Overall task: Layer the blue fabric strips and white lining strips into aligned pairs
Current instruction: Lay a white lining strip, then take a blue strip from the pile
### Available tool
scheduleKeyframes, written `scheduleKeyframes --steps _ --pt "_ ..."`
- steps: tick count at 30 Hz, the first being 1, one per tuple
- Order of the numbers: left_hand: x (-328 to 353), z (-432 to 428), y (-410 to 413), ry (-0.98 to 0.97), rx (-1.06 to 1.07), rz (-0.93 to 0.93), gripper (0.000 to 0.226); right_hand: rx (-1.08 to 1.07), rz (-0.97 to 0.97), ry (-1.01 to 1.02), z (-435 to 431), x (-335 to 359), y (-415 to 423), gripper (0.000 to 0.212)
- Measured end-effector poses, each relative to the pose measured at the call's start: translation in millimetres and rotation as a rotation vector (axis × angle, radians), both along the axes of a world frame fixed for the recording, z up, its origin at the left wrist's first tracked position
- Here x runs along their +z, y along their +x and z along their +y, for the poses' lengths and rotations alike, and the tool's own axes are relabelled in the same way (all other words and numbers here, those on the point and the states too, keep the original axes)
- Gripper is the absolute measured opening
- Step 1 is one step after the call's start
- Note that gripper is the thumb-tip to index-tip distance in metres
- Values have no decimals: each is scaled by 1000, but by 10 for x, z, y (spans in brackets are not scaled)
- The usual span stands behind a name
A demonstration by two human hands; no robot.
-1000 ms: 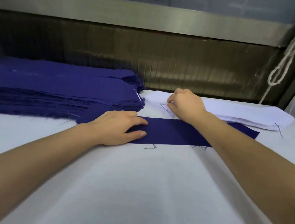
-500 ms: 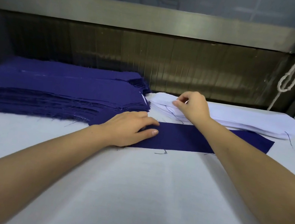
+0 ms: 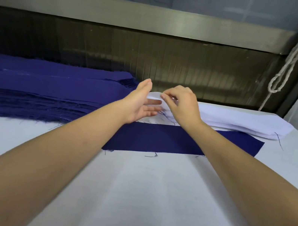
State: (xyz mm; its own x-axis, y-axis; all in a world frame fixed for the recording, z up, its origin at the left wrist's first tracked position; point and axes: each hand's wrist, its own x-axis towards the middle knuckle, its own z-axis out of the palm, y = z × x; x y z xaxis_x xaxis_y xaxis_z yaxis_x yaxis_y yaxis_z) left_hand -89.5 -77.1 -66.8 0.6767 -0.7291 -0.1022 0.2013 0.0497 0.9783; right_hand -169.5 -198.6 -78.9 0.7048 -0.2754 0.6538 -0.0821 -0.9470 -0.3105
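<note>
Now I am watching both hands at the left end of the white lining strips (image 3: 241, 122). The right hand (image 3: 181, 106) is pinching the top layer there between thumb and forefinger, other fingers curled. The left hand (image 3: 140, 103) is hovering just beside it, released, fingers straight, palm facing the right hand. The single blue strip (image 3: 169, 140) is lying flat on the table (image 3: 139, 200) under both wrists. The blue stack (image 3: 39, 90) is sitting left of the left hand.
</note>
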Motion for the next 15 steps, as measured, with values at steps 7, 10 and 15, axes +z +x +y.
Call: scheduleKeyframes --steps 7,10,15 --pt "57 -58 10 125 168 -43 31 -36 204 -282 -76 -106 -95 30" --pt "63 78 60 147 224 -165 22 -108 281 -301 -169 -164 -166 39" --pt "67 400 99 162 299 -310 19 -245 298 -223 -344 -194 -308 40"
